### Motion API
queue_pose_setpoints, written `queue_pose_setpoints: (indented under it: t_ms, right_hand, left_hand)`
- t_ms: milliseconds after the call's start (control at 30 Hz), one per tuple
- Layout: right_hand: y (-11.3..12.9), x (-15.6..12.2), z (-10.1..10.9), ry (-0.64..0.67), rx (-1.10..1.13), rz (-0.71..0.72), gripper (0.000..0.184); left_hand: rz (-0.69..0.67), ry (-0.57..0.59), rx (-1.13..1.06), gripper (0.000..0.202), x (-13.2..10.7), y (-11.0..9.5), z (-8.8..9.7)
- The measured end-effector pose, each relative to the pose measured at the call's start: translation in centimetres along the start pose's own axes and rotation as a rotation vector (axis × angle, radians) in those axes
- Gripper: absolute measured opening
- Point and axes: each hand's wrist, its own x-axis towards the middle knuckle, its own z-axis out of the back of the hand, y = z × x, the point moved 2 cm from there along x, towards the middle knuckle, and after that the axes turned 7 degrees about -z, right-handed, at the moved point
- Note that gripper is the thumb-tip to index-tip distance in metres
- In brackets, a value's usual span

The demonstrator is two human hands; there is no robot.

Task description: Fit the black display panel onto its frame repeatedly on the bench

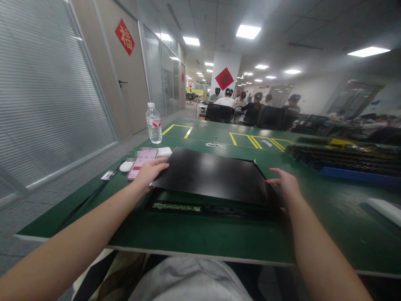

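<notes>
A large flat black panel [213,175] lies tilted on the green table [194,234], its near edge raised over a black frame with a green circuit strip [177,207]. My left hand [150,171] grips the panel's left corner, fingers curled on its edge. My right hand [286,182] holds the panel's right corner, fingers partly spread along the edge.
A pink-screened phone [142,163], a white case [164,151] and a water bottle [153,123] stand to the left. Trays of dark parts [341,159] fill the right side. A white object [384,209] lies at the far right. People sit at tables behind.
</notes>
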Motion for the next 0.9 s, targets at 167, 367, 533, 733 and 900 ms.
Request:
queue_pose_setpoints:
  t_ms: [167,367,533,733,900]
  right_hand:
    - [0.2,-0.4,-0.1,-0.016,-0.032,0.005,0.059]
    - [-0.4,0.2,-0.7,0.022,-0.010,0.024,0.065]
    - [-1.0,0.8,-1.2,0.052,-0.040,0.057,0.065]
    - [-1.2,0.9,-1.2,0.011,-0.070,0.029,0.060]
    - [-1.0,0.7,-1.1,0.002,-0.076,0.019,0.056]
  left_hand:
    - [-0.009,0.033,0.002,0.037,0.0,0.1,0.1]
    - [-0.051,0.012,0.030,0.038,-0.6,-0.9,0.1]
    - [-0.049,-0.032,0.025,0.031,-0.3,-1.4,0.4]
    - [-0.047,0.022,0.013,0.031,-0.3,-0.9,0.1]
    - [-0.028,0.047,0.001,0.036,-0.3,-0.6,0.0]
